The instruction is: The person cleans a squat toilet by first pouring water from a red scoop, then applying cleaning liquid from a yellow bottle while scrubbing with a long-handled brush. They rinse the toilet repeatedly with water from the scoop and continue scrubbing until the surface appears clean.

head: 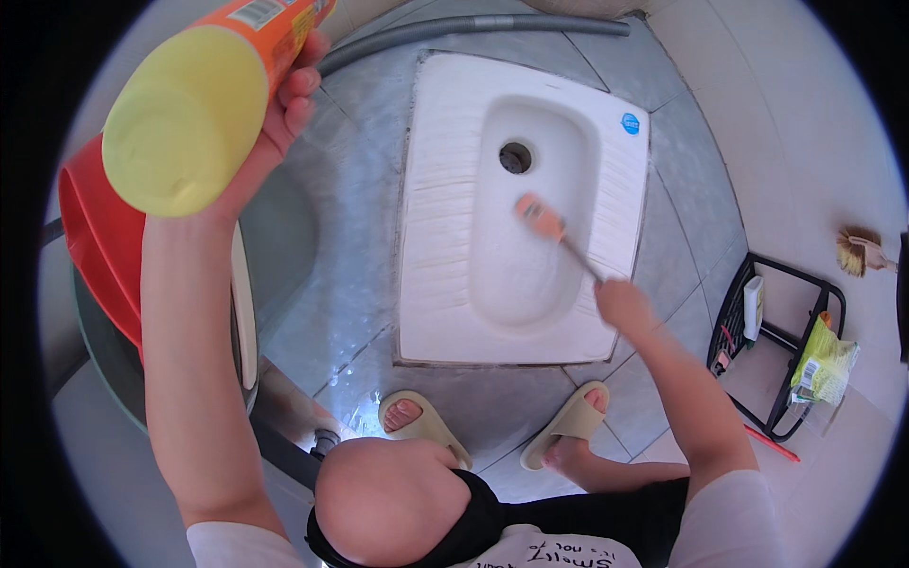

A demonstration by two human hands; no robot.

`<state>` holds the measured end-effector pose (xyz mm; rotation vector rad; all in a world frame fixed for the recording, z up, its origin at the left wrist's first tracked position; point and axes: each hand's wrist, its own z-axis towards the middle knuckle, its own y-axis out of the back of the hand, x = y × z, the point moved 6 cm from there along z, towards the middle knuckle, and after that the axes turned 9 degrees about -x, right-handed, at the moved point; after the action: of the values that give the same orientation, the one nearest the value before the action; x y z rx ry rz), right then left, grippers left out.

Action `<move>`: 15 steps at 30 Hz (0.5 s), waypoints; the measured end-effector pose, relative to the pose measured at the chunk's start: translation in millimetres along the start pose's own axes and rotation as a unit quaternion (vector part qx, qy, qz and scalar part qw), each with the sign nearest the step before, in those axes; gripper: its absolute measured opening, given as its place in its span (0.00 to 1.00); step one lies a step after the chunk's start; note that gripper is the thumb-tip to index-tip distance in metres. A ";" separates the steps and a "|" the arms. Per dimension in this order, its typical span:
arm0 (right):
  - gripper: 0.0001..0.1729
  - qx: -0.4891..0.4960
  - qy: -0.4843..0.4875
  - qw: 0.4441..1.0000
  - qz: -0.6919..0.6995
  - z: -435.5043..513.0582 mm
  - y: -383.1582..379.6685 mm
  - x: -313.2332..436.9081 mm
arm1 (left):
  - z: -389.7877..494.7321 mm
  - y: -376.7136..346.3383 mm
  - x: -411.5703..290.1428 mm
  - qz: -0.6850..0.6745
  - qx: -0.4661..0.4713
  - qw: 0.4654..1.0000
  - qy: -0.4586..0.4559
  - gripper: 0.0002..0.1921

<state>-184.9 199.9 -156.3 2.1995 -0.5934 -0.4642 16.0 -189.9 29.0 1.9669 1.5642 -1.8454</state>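
My left hand (290, 106) is raised at the upper left, shut around a yellow plastic bottle (188, 121) with an orange label. The bottle's base faces me, and its top lies beyond the picture. In my right hand (626, 310) is the handle of a brush (541, 219) with an orange head, slightly blurred. That head is over the basin of a white ceramic squat toilet (437, 234), just below the round drain hole (515, 157). Whether the brush touches the ceramic I cannot tell.
A grey corrugated hose (490, 25) lies behind the toilet. At left, a red plastic basin (99, 220) sits in a sink. A black wall rack (763, 344) with packets and a wall-hung brush (859, 252) are at right. Water glistens on the grey floor tiles (355, 284).
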 end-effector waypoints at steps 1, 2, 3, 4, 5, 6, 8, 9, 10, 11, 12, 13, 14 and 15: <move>0.13 -0.095 -0.008 0.995 -0.004 26.5 0.3 -20.8 | 1.4 -11.2 -0.1 -0.014 0.016 1.000 0.006 0.29; 0.12 -0.176 -0.031 0.983 -0.036 49.4 16.5 -28.9 | 0.6 -17.2 1.0 -0.023 0.025 0.999 0.014 0.29; 0.13 -0.206 -0.043 0.976 -0.058 71.7 34.3 -27.6 | -0.3 -20.0 0.0 -0.015 0.026 1.000 0.005 0.29; 0.13 -0.199 -0.079 0.975 -0.058 85.0 56.0 -17.2 | -1.4 -20.3 -0.1 -0.007 0.024 1.000 -0.002 0.28; 0.13 -0.187 -0.078 0.978 -0.050 90.5 61.9 -7.0 | -4.6 -18.8 -2.1 0.002 0.021 1.000 -0.007 0.28; 0.13 -0.174 -0.081 0.980 -0.047 92.6 65.8 -3.0 | -4.0 -15.5 -1.9 0.004 0.025 1.000 -0.004 0.28; 0.14 -0.132 -0.097 0.987 -0.003 89.9 43.5 -10.3 | -0.3 -11.0 -1.8 0.004 0.036 0.999 0.001 0.27; 0.15 -0.107 -0.089 0.990 -0.001 79.2 22.2 -18.5 | 1.7 -11.8 -1.0 0.004 0.034 0.999 -0.002 0.26; 0.15 -0.082 -0.074 0.994 0.004 62.2 3.5 -18.9 | 0.2 -12.9 -1.5 0.008 0.025 1.000 -0.007 0.26; 0.17 -0.015 -0.043 0.999 0.008 38.9 -3.5 -1.2 | -3.4 -8.1 -0.7 0.015 0.009 1.000 -0.009 0.26; 0.20 0.010 -0.053 0.998 0.015 18.4 -28.1 -17.7 | -1.1 -11.9 0.6 0.012 0.022 1.000 -0.015 0.26; 0.21 0.056 -0.018 0.998 0.022 -5.4 -30.7 -4.1 | -3.7 -8.3 -0.3 0.020 0.020 0.999 -0.016 0.26; 0.21 0.087 0.008 0.996 0.006 -26.2 -45.9 -11.5 | -1.8 -10.0 0.9 0.020 0.031 0.999 -0.019 0.26; 0.21 0.099 0.029 0.995 -0.002 -42.1 -45.9 -10.6 | -3.1 -8.9 -1.1 0.018 0.028 0.999 -0.018 0.26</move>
<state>-160.5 257.5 -164.5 2.3943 -0.6262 -0.3545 12.7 -184.3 36.0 1.9599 1.4733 -1.9189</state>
